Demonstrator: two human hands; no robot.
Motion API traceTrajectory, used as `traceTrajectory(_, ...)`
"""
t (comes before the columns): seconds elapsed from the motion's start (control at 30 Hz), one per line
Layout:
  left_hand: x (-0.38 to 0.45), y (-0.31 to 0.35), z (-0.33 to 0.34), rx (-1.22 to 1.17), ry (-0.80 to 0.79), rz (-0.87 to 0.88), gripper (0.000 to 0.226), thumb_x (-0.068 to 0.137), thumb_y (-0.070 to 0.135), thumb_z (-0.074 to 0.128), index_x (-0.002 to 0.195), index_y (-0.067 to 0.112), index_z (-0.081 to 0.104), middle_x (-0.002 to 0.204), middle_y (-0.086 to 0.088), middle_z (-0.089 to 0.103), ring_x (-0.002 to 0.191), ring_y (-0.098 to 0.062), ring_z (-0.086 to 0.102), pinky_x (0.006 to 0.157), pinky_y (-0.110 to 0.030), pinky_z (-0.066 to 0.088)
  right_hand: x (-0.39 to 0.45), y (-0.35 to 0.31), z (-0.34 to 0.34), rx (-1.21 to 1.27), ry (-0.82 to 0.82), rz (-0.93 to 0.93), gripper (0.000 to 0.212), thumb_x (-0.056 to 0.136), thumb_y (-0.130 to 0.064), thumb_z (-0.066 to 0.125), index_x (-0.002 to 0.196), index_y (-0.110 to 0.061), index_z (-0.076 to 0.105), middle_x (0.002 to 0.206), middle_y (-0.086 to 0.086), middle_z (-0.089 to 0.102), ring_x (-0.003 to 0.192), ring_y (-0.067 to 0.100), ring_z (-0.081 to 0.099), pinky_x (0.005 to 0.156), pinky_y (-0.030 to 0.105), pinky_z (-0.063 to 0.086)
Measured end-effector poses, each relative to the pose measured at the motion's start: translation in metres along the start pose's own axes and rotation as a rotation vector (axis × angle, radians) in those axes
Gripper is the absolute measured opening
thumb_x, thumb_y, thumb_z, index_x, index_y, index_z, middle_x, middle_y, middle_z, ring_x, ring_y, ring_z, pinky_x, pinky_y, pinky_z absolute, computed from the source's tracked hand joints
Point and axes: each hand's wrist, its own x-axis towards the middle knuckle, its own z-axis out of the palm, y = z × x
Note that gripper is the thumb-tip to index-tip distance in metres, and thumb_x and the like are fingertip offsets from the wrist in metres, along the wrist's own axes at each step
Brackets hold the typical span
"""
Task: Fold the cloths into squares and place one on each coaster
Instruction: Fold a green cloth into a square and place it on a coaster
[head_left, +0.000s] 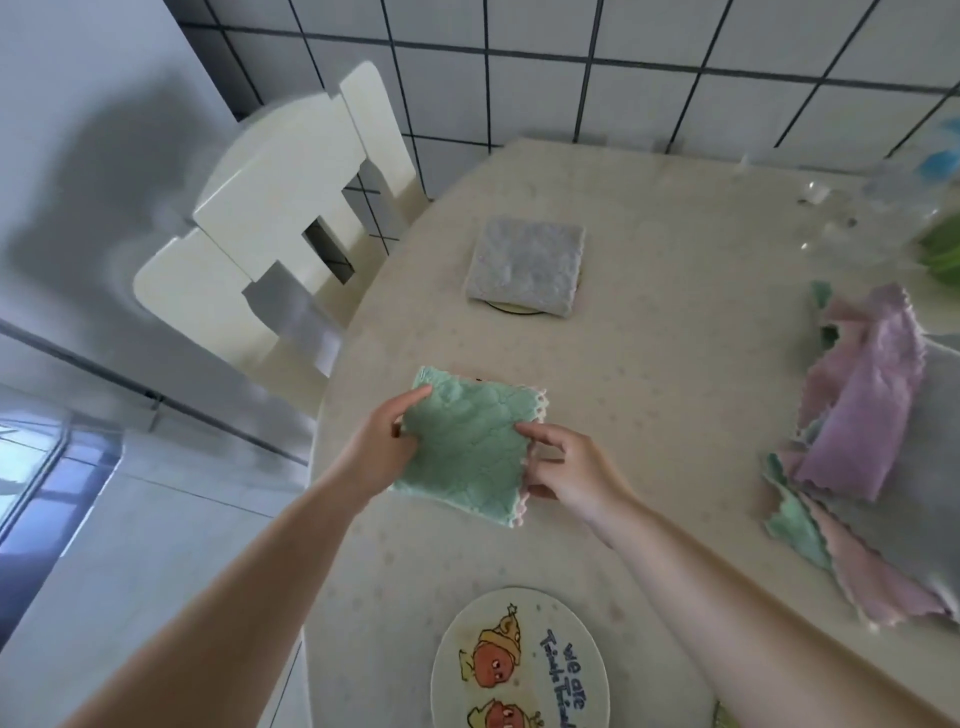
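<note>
Green cloth (465, 447) folded square, over table (675, 374); my left hand (382, 452) and right hand (569, 467) fingers clamp its edges. Risk I see: layers slipping open, landing off mostly hidden coaster (480, 378).

Both hands are on the green cloth (465, 447), folded to a square with a pink scalloped edge along its right side. The left hand (382, 452) grips the left edge, thumb on top; the right hand (563, 470) pinches the right edge, fingers curled over it. A dark sliver peeks out at the cloth's far edge, too little to tell what it is. Further up the table (675, 389), a folded grey cloth (524, 265) sits on a coaster (514, 310), only its rim showing. Nearest the camera lies a bare round coaster (519, 660) with cartoon figures and lettering. Off to the right, a loose pile of cloths (862, 431), pink, green and grey. A cream chair (275, 208) stands at the table's left
</note>
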Motion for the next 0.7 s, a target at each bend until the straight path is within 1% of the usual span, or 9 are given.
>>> traceTrajectory(0.07,0.008,-0.003,-0.002,0.037,-0.005,0.008,0.069,0.080,-0.019,0.036,0.135,0.021,0.045,0.135,0.003,0.045,0.111,-0.007,0.050,0.081,-0.011,0.039,0.006,0.000,0.004,-0.008,0.018,0.021,0.047,0.085,0.006,0.052,0.124,-0.019,0.058,0.113,0.002,0.062,0.080,0.020,0.069,0.079,0.035,0.058)
traceTrajectory(0.13,0.012,-0.007,-0.002,0.073,-0.012,0.022,0.069,0.079,-0.018,0.037,0.135,0.022,0.045,0.123,0.001,0.049,0.085,-0.003,0.052,0.071,-0.015,0.039,0.009,0.000,0.006,-0.031,0.034,0.027,0.047,0.085,0.005,0.052,0.125,-0.020,0.058,0.110,0.004,0.065,0.081,0.023,0.069,0.081,0.038,0.057)
traceTrajectory(0.17,0.015,-0.010,-0.001,0.100,-0.019,0.031,0.069,0.079,-0.017,0.038,0.135,0.022,0.044,0.120,-0.001,0.051,0.082,-0.007,0.050,0.070,-0.018,0.040,0.011,0.001,0.007,-0.033,0.041,0.029,0.046,0.086,0.004,0.052,0.125,-0.019,0.058,0.106,0.006,0.067,0.082,0.025,0.069,0.081,0.039,0.057)
traceTrajectory(0.3,0.017,-0.016,-0.002,0.224,-0.016,0.112,0.065,0.079,-0.012,0.045,0.136,0.018,0.044,0.134,-0.002,0.044,0.114,-0.013,0.046,0.083,-0.014,0.037,0.020,0.008,0.007,-0.049,0.050,0.041,0.042,0.087,0.000,0.055,0.125,-0.017,0.058,0.101,0.005,0.069,0.083,0.020,0.068,0.084,0.039,0.056)
traceTrajectory(0.43,0.006,-0.009,0.001,0.548,0.179,0.326,0.052,0.079,-0.004,0.052,0.128,0.013,0.053,0.137,-0.011,0.044,0.125,-0.026,0.042,0.097,-0.035,0.039,0.018,0.009,0.006,-0.557,0.215,-0.193,0.043,0.086,-0.021,0.059,0.128,-0.029,0.054,0.130,-0.002,0.048,0.117,0.010,0.049,0.101,0.022,0.036)
traceTrajectory(0.5,0.004,-0.005,0.010,0.632,0.216,0.467,0.040,0.085,0.005,0.049,0.125,0.008,0.055,0.135,-0.015,0.048,0.129,-0.032,0.040,0.098,-0.044,0.040,0.015,0.006,0.009,-0.801,0.262,-0.329,0.052,0.089,-0.030,0.057,0.138,-0.026,0.041,0.146,0.002,0.028,0.136,0.017,0.026,0.109,0.028,0.023)
traceTrajectory(0.57,0.006,-0.005,0.022,0.746,0.156,0.525,0.042,0.090,0.021,0.038,0.127,0.008,0.053,0.138,-0.013,0.047,0.134,-0.032,0.036,0.107,-0.048,0.030,0.016,0.004,0.016,-1.001,0.175,-0.409,0.062,0.092,-0.040,0.050,0.146,-0.024,0.024,0.157,0.004,0.007,0.144,0.020,0.003,0.115,0.036,0.008)
traceTrajectory(0.63,0.008,-0.008,0.035,0.857,0.094,0.498,0.053,0.091,0.035,0.026,0.134,0.011,0.047,0.144,-0.010,0.041,0.138,-0.028,0.029,0.113,-0.045,0.013,0.021,0.009,0.023,-1.155,0.071,-0.390,0.070,0.093,-0.047,0.041,0.149,-0.021,0.008,0.158,0.004,-0.008,0.145,0.019,-0.011,0.117,0.043,-0.004)
traceTrajectory(0.7,0.009,-0.015,0.041,0.916,0.065,0.437,0.064,0.090,0.045,0.017,0.142,0.013,0.035,0.151,-0.007,0.029,0.143,-0.024,0.018,0.113,-0.041,0.005,0.025,0.016,0.024,-1.240,0.030,-0.333,0.073,0.093,-0.053,0.034,0.149,-0.022,-0.001,0.157,0.003,-0.015,0.144,0.018,-0.017,0.117,0.049,-0.005)
